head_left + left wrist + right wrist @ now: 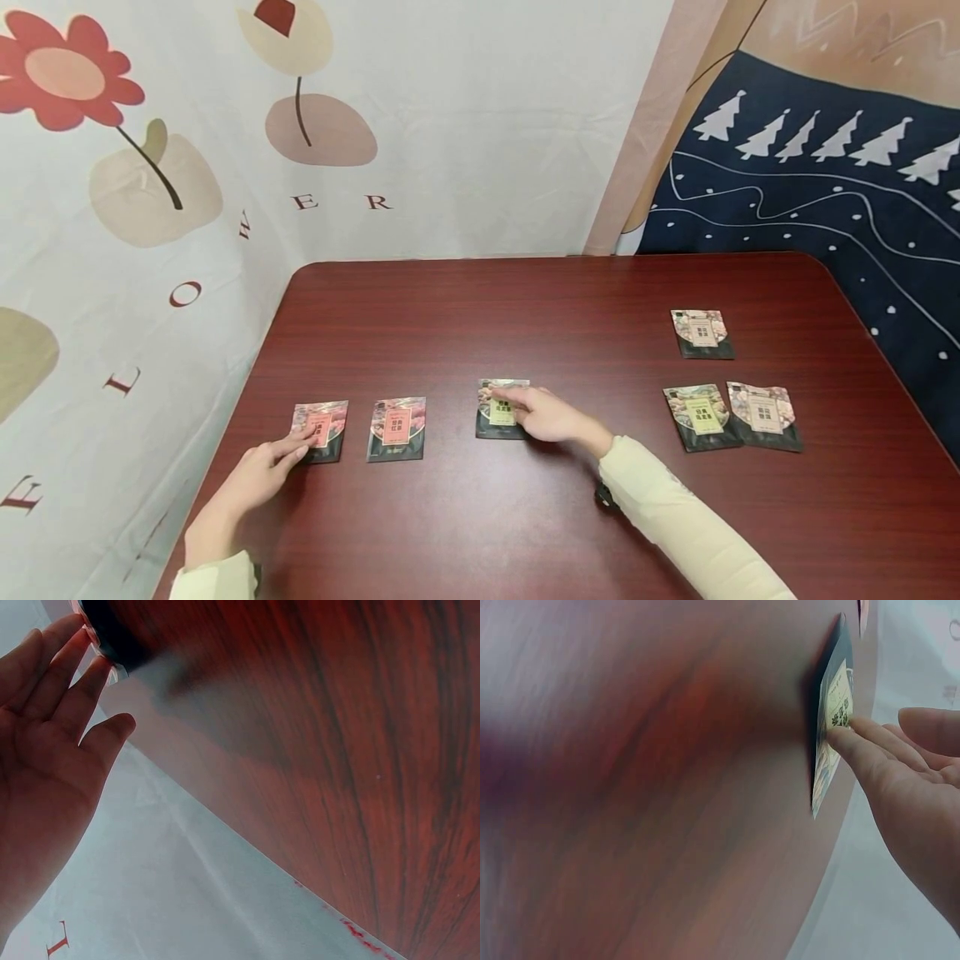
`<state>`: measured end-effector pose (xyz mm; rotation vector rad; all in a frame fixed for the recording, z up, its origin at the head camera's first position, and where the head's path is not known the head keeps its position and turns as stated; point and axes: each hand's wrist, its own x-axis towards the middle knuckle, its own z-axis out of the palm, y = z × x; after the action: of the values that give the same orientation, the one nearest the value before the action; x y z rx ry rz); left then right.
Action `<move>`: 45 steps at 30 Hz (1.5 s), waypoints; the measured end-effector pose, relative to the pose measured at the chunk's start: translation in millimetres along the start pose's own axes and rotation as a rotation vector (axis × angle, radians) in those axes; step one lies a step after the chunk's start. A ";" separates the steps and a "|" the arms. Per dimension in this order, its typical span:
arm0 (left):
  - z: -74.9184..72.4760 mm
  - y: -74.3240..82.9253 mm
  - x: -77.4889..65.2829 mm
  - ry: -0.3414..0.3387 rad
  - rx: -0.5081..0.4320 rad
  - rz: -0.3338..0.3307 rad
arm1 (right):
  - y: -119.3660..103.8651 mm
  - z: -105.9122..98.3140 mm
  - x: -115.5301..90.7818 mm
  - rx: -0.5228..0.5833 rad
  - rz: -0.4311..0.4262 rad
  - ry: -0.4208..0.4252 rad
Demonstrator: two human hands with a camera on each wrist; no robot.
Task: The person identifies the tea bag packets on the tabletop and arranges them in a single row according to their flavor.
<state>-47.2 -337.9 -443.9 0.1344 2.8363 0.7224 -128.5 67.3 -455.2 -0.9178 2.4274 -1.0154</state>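
Note:
My left hand (258,475) rests its extended fingertips on a red-labelled sachet (327,443) at the table's left; in the left wrist view the fingers (71,690) reach the dark end of that sachet (112,634). Just right of it lies a second red-labelled sachet (396,429), untouched. Near the middle, my right hand (551,417) lays nearly straight fingers on a sachet with a yellow-green label (495,427). The right wrist view shows those fingertips (844,736) against the face of this sachet (831,712), which lies flat.
On the right side are a yellow-green-labelled sachet (702,419) and a pale-labelled sachet (765,418), their edges overlapping. Another pale-labelled sachet (702,334) lies behind them. The brown wooden table (465,317) meets a printed cloth (487,150) along its back and left edges.

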 end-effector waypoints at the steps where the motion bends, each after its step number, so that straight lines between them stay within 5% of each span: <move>1: 0.0 0.0 0.0 0.000 -0.001 -0.001 | -3.0 3.1 1.3 -0.007 -0.005 -0.003; 18: -0.4 1.1 -0.1 0.000 0.007 -0.012 | -31.1 27.3 15.5 -0.035 -0.043 -0.069; 45: -0.7 0.5 -0.1 0.001 0.016 0.010 | -34.3 20.9 15.1 0.044 -0.002 -0.066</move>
<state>-47.2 -337.8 -443.1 0.1511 2.8446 0.7018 -113.6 28.2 -445.5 -0.9241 2.3408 -1.0188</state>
